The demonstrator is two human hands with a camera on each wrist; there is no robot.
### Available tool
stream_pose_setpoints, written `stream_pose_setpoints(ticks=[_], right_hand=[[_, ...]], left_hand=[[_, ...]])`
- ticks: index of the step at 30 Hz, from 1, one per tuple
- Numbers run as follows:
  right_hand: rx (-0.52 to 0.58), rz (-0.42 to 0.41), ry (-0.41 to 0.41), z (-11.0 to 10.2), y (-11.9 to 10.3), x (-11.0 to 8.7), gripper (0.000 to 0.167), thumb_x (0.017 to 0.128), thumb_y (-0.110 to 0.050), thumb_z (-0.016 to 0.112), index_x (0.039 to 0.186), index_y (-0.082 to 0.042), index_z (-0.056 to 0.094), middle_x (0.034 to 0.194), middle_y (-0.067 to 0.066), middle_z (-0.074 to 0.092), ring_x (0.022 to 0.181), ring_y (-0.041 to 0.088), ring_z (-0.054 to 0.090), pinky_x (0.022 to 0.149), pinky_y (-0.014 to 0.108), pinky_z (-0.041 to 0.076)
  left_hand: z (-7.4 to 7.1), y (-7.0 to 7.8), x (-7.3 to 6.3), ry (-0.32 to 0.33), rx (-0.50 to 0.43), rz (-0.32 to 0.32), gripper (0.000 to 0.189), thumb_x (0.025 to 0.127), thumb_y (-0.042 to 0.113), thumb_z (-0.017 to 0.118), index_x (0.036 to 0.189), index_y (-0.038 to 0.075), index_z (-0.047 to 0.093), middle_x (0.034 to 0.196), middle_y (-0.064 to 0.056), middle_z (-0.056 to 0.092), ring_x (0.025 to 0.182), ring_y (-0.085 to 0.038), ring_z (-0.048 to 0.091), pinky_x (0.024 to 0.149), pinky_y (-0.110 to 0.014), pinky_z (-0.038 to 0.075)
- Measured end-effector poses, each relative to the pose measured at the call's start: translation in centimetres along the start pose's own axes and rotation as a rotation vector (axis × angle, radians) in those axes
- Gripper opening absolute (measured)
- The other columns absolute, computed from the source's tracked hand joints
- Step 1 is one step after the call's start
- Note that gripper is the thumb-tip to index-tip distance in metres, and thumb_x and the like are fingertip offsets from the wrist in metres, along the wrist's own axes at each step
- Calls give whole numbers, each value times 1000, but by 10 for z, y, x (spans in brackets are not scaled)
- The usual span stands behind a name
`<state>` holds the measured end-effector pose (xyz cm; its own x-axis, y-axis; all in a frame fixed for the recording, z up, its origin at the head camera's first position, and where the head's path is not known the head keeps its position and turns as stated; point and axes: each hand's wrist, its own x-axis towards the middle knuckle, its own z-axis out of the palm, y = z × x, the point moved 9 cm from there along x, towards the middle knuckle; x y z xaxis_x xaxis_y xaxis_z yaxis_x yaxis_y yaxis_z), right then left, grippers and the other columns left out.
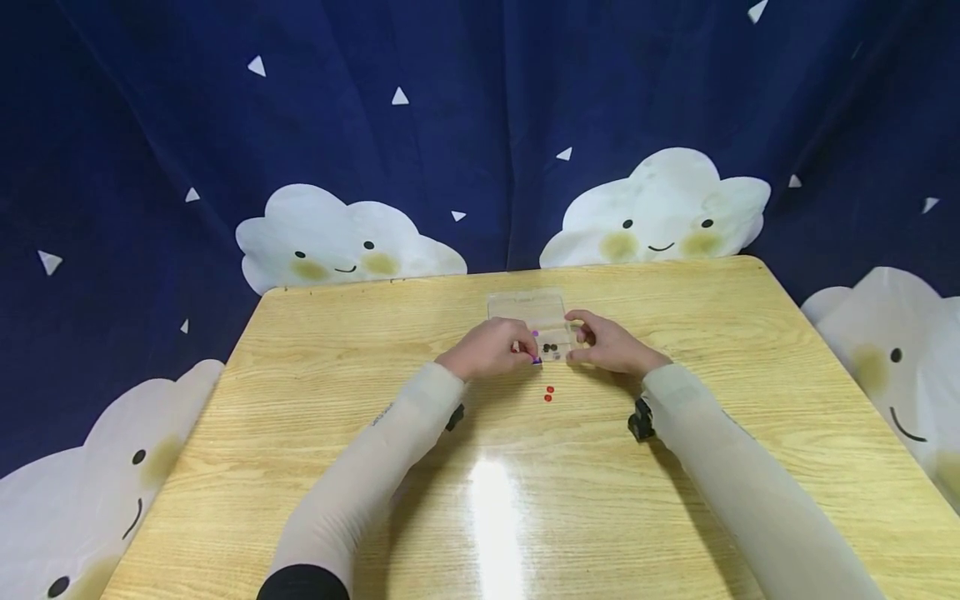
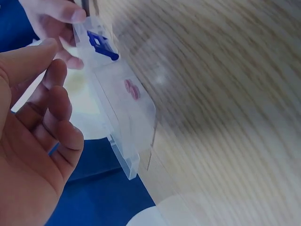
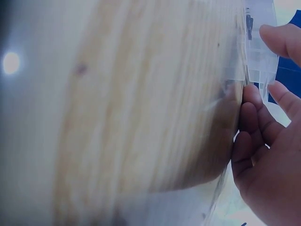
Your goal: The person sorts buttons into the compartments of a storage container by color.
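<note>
A small clear plastic box [image 1: 525, 307] stands with its lid raised at the back. Inside are several black pieces [image 1: 550, 347] and a purple piece [image 1: 536, 333]. My left hand [image 1: 491, 347] is at its left front, thumb and forefinger close together near a dark blue piece [image 1: 537, 362]. In the left wrist view, a dark blue piece [image 2: 102, 45] and two pinkish discs [image 2: 132, 89] show at the box; whether the left fingertips hold something is hidden. My right hand [image 1: 611, 343] holds the right end of the box between thumb and fingers.
Two small red discs [image 1: 549, 393] lie on the wooden table [image 1: 600, 517] just in front of the box. A black wrist mount [image 1: 641, 419] hangs under the right sleeve. A dark blue curtain [image 1: 480, 125] with clouds stands behind the table's far edge.
</note>
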<state>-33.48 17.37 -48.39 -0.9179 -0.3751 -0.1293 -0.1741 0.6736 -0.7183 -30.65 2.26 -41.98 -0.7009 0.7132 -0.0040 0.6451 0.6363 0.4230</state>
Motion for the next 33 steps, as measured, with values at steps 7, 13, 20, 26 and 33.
stream_pose_setpoints(ticks=[7,13,20,26,33], right_hand=[[9,-20,-7,0,-3,-2,70,87,-17,73,146,-4,38,97,10,48,80,18,42,74,33,38],[-6,-29,-5,-1,-6,-2,70,87,-17,73,146,-4,38,97,10,49,80,18,42,75,33,38],[-5,-16,-4,0,-3,-2,70,86,-17,73,146,-5,39,97,8,49,84,19,44,76,33,38],[-3,-22,-1,-1,-2,-3,70,87,-16,74,146,-5,39,97,9,49,85,20,44,76,34,38],[-7,-26,7,-1,-3,-2,69,87,-16,73,146,-4,39,98,10,50,87,20,44,77,34,38]], left_hand=[[-7,-9,1,43,-5,-29,6,91,18,70,91,16,76,97,3,71,92,-13,65,87,-29,52],[-11,-13,4,63,-29,-37,10,93,18,68,93,13,77,98,2,71,91,-13,64,88,-30,52],[-11,-33,14,83,-60,-121,10,93,16,68,96,13,77,97,1,71,89,-14,60,87,-30,51],[-8,-47,23,98,-46,-193,10,92,17,68,94,15,78,101,1,71,93,-15,60,90,-31,50],[-8,-49,32,102,11,-230,13,92,18,66,95,17,79,104,1,71,99,-16,62,95,-32,50]])
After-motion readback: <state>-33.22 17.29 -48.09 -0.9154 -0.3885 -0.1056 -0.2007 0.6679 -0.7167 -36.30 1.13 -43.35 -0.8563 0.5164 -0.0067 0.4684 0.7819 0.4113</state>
